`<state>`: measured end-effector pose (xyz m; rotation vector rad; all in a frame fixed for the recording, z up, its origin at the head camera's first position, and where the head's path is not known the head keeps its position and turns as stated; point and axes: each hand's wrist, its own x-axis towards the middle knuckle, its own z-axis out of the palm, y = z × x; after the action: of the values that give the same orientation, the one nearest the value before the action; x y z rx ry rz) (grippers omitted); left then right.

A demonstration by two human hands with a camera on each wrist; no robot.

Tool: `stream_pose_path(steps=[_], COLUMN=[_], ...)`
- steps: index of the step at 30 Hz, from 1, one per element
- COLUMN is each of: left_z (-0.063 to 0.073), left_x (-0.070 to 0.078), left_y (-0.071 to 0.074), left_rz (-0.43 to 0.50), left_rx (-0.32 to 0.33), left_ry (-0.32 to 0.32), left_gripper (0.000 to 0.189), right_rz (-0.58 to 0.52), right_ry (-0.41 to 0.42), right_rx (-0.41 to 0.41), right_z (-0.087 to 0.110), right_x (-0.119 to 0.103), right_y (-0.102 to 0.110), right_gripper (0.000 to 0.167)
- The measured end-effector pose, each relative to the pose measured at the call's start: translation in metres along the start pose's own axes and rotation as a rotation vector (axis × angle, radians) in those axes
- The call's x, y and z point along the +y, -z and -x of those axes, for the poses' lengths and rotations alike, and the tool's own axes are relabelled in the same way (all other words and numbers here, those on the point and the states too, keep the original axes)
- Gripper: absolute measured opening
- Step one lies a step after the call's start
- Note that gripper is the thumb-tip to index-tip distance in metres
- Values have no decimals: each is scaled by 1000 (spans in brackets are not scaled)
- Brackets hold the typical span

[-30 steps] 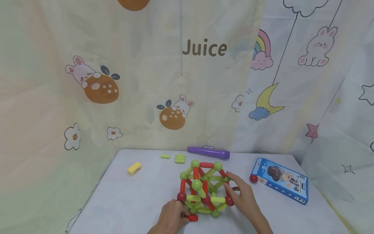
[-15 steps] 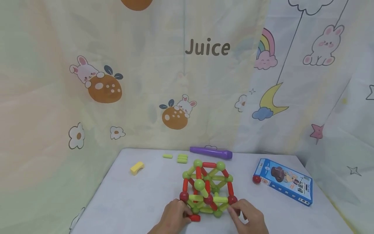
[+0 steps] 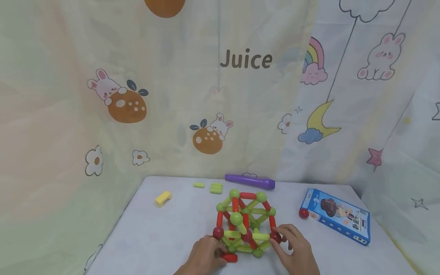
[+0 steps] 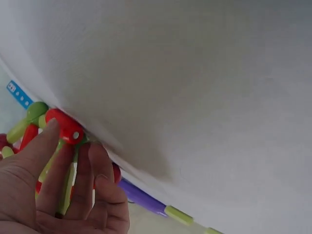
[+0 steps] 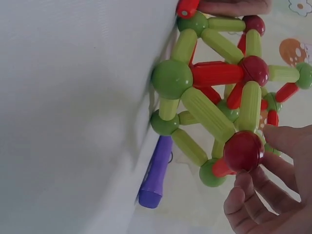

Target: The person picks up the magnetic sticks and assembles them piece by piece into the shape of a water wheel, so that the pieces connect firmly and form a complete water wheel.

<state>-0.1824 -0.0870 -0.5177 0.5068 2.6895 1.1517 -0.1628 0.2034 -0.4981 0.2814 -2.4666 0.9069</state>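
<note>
A frame of red and green magnetic rods and balls (image 3: 247,195) stands on the table between my hands. At its lower left, my left hand (image 3: 203,255) pinches a red rod (image 3: 230,258) between thumb and fingers, close over the tabletop. The rod's round end (image 4: 75,135) shows in the left wrist view, beside a green ball (image 4: 37,111). On the other side, my right hand (image 3: 295,248) holds a dark red corner ball (image 5: 243,151) of the frame, thumb and fingertips around it. Light green rods and a red rod run from that ball into the frame.
Behind the frame lie a purple microphone-shaped piece (image 3: 250,181) and several loose light green rods (image 3: 216,188). A yellow arch block (image 3: 163,198) is at the left. To the right is a blue box (image 3: 338,215) with a red ball (image 3: 304,213) against its corner.
My right hand has moved from the frame's upper right side down to the lower right corner ball and now grips it. My left hand stays at the red rod.
</note>
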Motion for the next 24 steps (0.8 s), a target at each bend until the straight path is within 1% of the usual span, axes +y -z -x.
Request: stream_pose_path(steps=[4,6,8,9,12,14,15,16,17,18,20,22,24], left_z=[4,7,10,11,12,9,7,4,1,-2,-8,-14,-18], left_x=[2,4,6,8,14,16,17,17,17,16,14,11,9], left_y=[8,15,25,30,45,53,57,59,61,63,65,67,68], left_rz=[24,25,7,-10,-88,-134,-148,-151,-142,-124,-67,-7,28], left_rx=[9,34,73,101,214,276,293,295,280,250,162,74,18], left_ry=[-30,-43,-49,-53,-76,-100,-119,-142,-167,-185,-207,-210,-197], left_gripper=[13,10,12,16,29,34,38,46,58,71,92,99,99], right_rz=[18,19,17,17,15,16,16,16,15,14,8,1,-6], right_ry=[4,-8,-21,-26,-30,-27,-26,-26,-27,-31,-40,-49,-55], right_rx=[-22,-36,-50,-55,-56,-49,-46,-45,-45,-48,-57,-66,-73], right_z=[1,1,0,0,0,0,0,0,0,0,0,0,-1], right_x=[3,3,3,3,3,4,4,4,4,4,4,3,3], right_y=[2,4,5,5,5,6,6,6,6,5,5,5,4], right_gripper=[34,34,33,32,32,32,33,33,33,33,32,32,32])
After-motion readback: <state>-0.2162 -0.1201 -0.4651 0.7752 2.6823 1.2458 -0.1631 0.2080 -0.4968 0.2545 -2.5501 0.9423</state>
